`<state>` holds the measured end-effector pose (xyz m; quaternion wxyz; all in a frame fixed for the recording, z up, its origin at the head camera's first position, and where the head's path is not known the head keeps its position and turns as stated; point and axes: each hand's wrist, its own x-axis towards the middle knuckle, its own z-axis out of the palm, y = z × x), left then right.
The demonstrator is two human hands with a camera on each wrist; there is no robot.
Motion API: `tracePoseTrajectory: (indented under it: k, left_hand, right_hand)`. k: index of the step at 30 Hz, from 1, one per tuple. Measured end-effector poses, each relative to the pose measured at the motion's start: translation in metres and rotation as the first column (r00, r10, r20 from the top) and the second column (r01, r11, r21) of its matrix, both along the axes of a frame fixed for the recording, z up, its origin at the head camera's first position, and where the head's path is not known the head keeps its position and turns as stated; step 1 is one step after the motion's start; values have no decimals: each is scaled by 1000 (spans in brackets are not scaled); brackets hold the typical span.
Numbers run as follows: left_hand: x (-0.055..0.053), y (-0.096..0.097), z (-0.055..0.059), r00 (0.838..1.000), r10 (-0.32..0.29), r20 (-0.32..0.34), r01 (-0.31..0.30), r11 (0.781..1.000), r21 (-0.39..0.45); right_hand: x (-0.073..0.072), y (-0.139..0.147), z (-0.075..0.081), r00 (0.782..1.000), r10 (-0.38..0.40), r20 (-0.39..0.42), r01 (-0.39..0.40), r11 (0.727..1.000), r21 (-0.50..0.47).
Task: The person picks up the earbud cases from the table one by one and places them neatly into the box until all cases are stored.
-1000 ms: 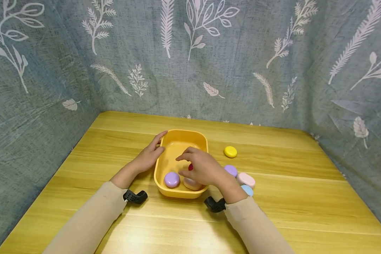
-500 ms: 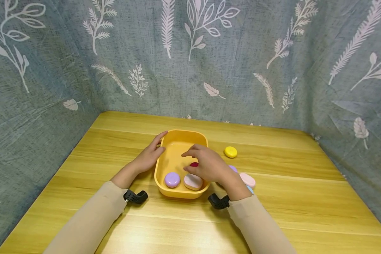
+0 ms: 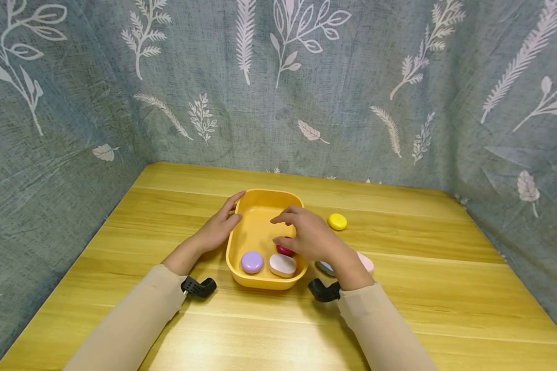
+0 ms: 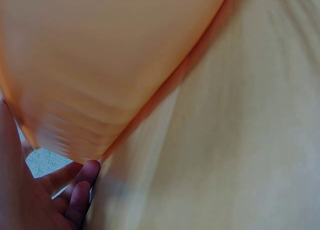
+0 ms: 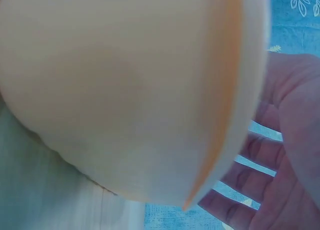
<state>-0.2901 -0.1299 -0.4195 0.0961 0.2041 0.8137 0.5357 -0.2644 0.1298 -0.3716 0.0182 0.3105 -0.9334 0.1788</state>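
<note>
A yellow-orange plastic bin [image 3: 265, 283] with rounded corners stands in the head view's middle. My left hand [image 3: 215, 229] holds its left wall, thumb at the rim and fingers along the outside. Over the bin's right side hovers my right hand [image 3: 308, 234], thumb and fingers apart with nothing between them. Below its thumb lies a dark red rounded piece [image 3: 285, 251], partly covered. A glossy round purple piece [image 3: 252, 262] and a pale pink oval piece [image 3: 282, 265] lie at the bin's near end. The right wrist view shows the bin's wall [image 5: 125, 89] beside loosely bent fingers.
Right of the bin, a round yellow piece [image 3: 337, 221] lies on the wooden table [image 3: 422, 288]. A pink oval piece [image 3: 366, 263] and a bluish piece [image 3: 325, 268] are partly hidden by my right forearm. A patterned cloth [image 3: 269, 123] surrounds the table's back and sides.
My right hand has drawn back to the right and slightly away, revealing the red and pale pink pieces in the bin. The left hand and bin stay put.
</note>
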Motion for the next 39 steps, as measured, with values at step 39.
tracePoseTrajectory:
  k: [39]
  left_hand:
    - [-20,-1,-30,997,34,-65,-35,999,-4]
  right_hand:
    - [-12,31,6,994,-105,43,109,989,-97]
